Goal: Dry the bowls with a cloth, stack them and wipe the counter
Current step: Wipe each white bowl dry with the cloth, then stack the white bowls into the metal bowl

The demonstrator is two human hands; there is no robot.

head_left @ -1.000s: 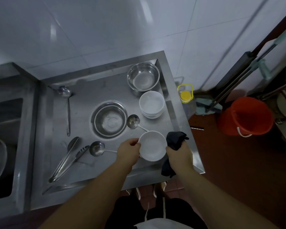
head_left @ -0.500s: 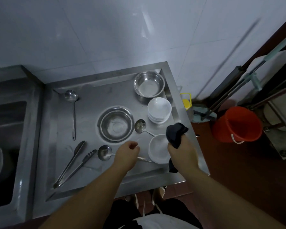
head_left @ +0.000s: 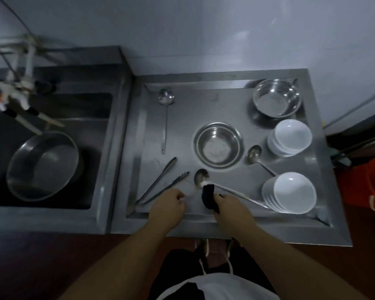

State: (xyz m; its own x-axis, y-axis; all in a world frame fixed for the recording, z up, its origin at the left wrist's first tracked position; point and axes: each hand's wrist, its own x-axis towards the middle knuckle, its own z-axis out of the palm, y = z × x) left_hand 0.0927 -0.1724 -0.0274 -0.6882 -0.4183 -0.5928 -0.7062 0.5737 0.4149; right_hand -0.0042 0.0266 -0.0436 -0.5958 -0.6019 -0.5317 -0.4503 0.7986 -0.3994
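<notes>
Two stacks of white bowls stand on the steel counter (head_left: 225, 105): a near stack (head_left: 290, 192) at the front right and a far stack (head_left: 290, 137) behind it. My right hand (head_left: 232, 205) grips a dark cloth (head_left: 208, 197) near the front edge, just over the handle of a ladle (head_left: 200, 178). My left hand (head_left: 167, 204) hovers with loosely curled fingers beside it and holds nothing that I can see. A steel bowl (head_left: 218, 145) sits in the counter's middle and another steel bowl (head_left: 276, 97) at the back right.
Tongs (head_left: 160, 180) lie left of my hands. A long ladle (head_left: 166, 118) lies at the back left, a small ladle (head_left: 254, 153) between the bowl stacks. The sink (head_left: 52, 105) on the left holds a large steel basin (head_left: 43, 165). A red bucket (head_left: 366, 182) stands on the floor.
My left hand let go of the white bowl, which now tops the near stack. Both hands moved left along the front edge, the right still with the cloth. The view swung left.
</notes>
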